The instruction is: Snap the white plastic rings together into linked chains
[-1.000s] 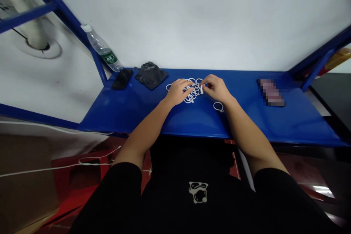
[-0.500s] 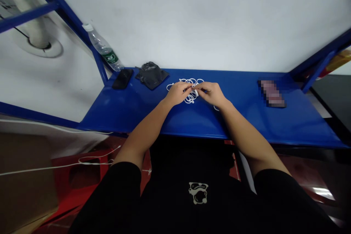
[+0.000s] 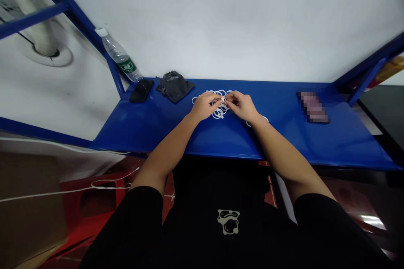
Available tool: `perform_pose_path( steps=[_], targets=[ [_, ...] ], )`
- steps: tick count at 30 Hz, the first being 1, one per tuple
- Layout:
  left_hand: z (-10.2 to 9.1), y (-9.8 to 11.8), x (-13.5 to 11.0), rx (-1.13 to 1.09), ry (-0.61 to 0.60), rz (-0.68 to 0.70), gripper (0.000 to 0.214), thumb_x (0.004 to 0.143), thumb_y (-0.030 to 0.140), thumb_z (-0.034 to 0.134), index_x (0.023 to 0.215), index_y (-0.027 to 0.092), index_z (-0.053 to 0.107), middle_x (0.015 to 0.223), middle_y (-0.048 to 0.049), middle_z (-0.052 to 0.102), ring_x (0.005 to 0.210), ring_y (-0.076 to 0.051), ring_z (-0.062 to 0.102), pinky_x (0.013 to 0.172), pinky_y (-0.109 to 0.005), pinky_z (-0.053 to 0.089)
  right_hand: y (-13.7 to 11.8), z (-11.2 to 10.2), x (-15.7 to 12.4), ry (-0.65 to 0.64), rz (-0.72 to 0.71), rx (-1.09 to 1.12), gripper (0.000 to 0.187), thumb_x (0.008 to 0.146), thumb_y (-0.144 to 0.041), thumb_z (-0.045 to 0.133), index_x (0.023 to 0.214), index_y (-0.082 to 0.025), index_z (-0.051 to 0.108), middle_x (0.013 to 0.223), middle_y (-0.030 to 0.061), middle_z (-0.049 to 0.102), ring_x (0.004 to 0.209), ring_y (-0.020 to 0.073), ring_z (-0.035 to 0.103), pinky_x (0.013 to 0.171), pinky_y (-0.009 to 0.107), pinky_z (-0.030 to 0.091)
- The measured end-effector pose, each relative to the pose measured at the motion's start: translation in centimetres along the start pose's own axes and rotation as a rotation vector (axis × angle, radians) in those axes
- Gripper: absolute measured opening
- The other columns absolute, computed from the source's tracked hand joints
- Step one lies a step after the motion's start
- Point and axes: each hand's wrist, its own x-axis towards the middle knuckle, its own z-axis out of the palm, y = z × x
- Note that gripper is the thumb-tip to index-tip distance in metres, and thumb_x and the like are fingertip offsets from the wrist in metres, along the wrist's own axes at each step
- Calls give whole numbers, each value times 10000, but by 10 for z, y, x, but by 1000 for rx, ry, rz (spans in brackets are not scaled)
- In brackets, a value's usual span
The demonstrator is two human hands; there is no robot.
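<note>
A heap of small white plastic rings [image 3: 220, 111] lies on the blue shelf [image 3: 158, 126] near the back wall. My left hand [image 3: 204, 106] and my right hand [image 3: 242, 106] meet over the heap, fingertips pinched together on one white ring [image 3: 223, 100] between them. Another white ring [image 3: 252, 123] lies alone on the shelf, partly hidden under my right wrist.
A black phone [image 3: 141, 90] and a crumpled black pouch [image 3: 174, 85] lie at the shelf's back left, with a clear water bottle [image 3: 119, 55] leaning against the blue frame post. A blurred flat object [image 3: 313, 107] lies to the right. Red furniture and a white cord [image 3: 63, 192] sit below left.
My right hand moved left from beside the heap to meet my left hand, and both now pinch one ring. My right wrist partly covers the lone ring.
</note>
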Motion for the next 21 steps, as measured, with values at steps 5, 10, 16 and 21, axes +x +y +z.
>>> perform_pose_path(
  steps=[5,10,16,21],
  targets=[
    [2,1,0,3,6,33,84,1064,231,777,1079,242,859,1023,-66,867,962,-227,806,958,-429,653,-3,-2,-1,-15,-37,-8,236,1029,-470,695,1095,-259,777,877,51,814,783,232,737,759,366,537],
    [1,2,-1,5,-33,67,151,1104,227,722,1154,245,863,1100,-83,884,1050,-242,829,985,-449,660,-8,-4,-2,32,-44,-46,288,1044,-517,690,986,-250,780,884,63,811,771,226,710,756,367,526],
    [1,4,-1,9,-50,70,196,1113,215,683,1193,251,858,1150,-82,885,1087,-249,832,1022,-473,659,-10,-5,-2,25,-8,-46,405,1054,-650,694,969,-257,743,867,56,796,754,220,676,738,362,513],
    [2,5,-1,7,-46,80,180,1114,227,676,1156,250,850,1085,-75,874,1031,-236,820,991,-450,658,-13,-6,-2,-10,-15,-41,425,1063,-674,685,982,-259,721,863,56,775,760,225,676,726,361,504]
  ],
)
